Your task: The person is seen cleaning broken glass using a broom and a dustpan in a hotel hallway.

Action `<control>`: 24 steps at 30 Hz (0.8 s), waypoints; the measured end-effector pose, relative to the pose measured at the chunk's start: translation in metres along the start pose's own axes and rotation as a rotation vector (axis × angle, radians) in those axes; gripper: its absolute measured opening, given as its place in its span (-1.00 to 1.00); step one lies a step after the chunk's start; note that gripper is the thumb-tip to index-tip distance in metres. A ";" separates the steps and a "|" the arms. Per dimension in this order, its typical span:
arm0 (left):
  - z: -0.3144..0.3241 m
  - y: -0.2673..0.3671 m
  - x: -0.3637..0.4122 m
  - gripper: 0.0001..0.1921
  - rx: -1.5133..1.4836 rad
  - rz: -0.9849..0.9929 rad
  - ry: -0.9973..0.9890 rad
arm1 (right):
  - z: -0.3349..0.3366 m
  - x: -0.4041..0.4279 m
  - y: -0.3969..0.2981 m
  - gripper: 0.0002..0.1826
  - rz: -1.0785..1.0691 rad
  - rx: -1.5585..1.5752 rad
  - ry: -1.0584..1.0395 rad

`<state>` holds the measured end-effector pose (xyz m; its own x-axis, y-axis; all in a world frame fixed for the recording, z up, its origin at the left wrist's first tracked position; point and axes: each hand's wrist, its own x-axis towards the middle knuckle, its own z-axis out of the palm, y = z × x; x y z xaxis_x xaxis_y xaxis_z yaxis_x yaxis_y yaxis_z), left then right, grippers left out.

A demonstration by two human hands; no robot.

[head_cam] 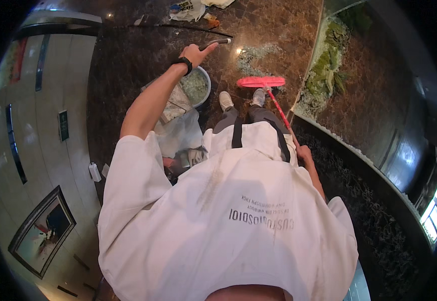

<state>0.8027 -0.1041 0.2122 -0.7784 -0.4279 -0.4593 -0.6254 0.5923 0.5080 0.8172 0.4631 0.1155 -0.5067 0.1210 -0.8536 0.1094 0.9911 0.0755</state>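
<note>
My left hand (196,55), with a black band on its wrist, is stretched forward and closed around a short dark rod (218,42) with a white tip. Low at my right side, my right hand (304,153) grips the red handle (280,109) of a push broom. Its pink-red head (261,81) rests by my right shoe (258,98). Beyond the head, a trail of small pale fragments (256,58), like broken glass, lies on the brown marble-patterned floor. Under my left forearm stands a round bucket (208,84) holding many similar fragments (195,87).
Beside the bucket are a pale slab (175,105) and a plastic sheet (181,131). A thin dark strip (192,28) and a plastic bag (188,10) lie ahead. At right, a low dark wall (346,165) borders green plant material (329,64) among fragments. A pale wall (71,82) stands left.
</note>
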 end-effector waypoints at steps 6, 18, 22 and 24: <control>0.006 0.010 -0.012 -0.20 0.027 -0.034 -0.028 | -0.008 0.002 0.005 -0.17 0.037 -0.003 -0.024; 0.010 0.016 0.000 -0.20 0.073 0.005 0.071 | -0.002 0.020 0.022 -0.15 -0.014 -0.033 0.018; 0.010 0.016 -0.005 -0.19 0.099 -0.005 0.067 | -0.011 0.025 0.022 -0.16 -0.019 -0.015 0.037; 0.010 0.020 -0.007 -0.18 0.130 -0.018 0.038 | -0.016 0.027 0.020 -0.16 -0.021 -0.012 0.035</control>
<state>0.7960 -0.0828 0.2184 -0.7703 -0.4635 -0.4380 -0.6287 0.6667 0.4003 0.7914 0.4867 0.1021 -0.5386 0.1015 -0.8364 0.0881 0.9941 0.0639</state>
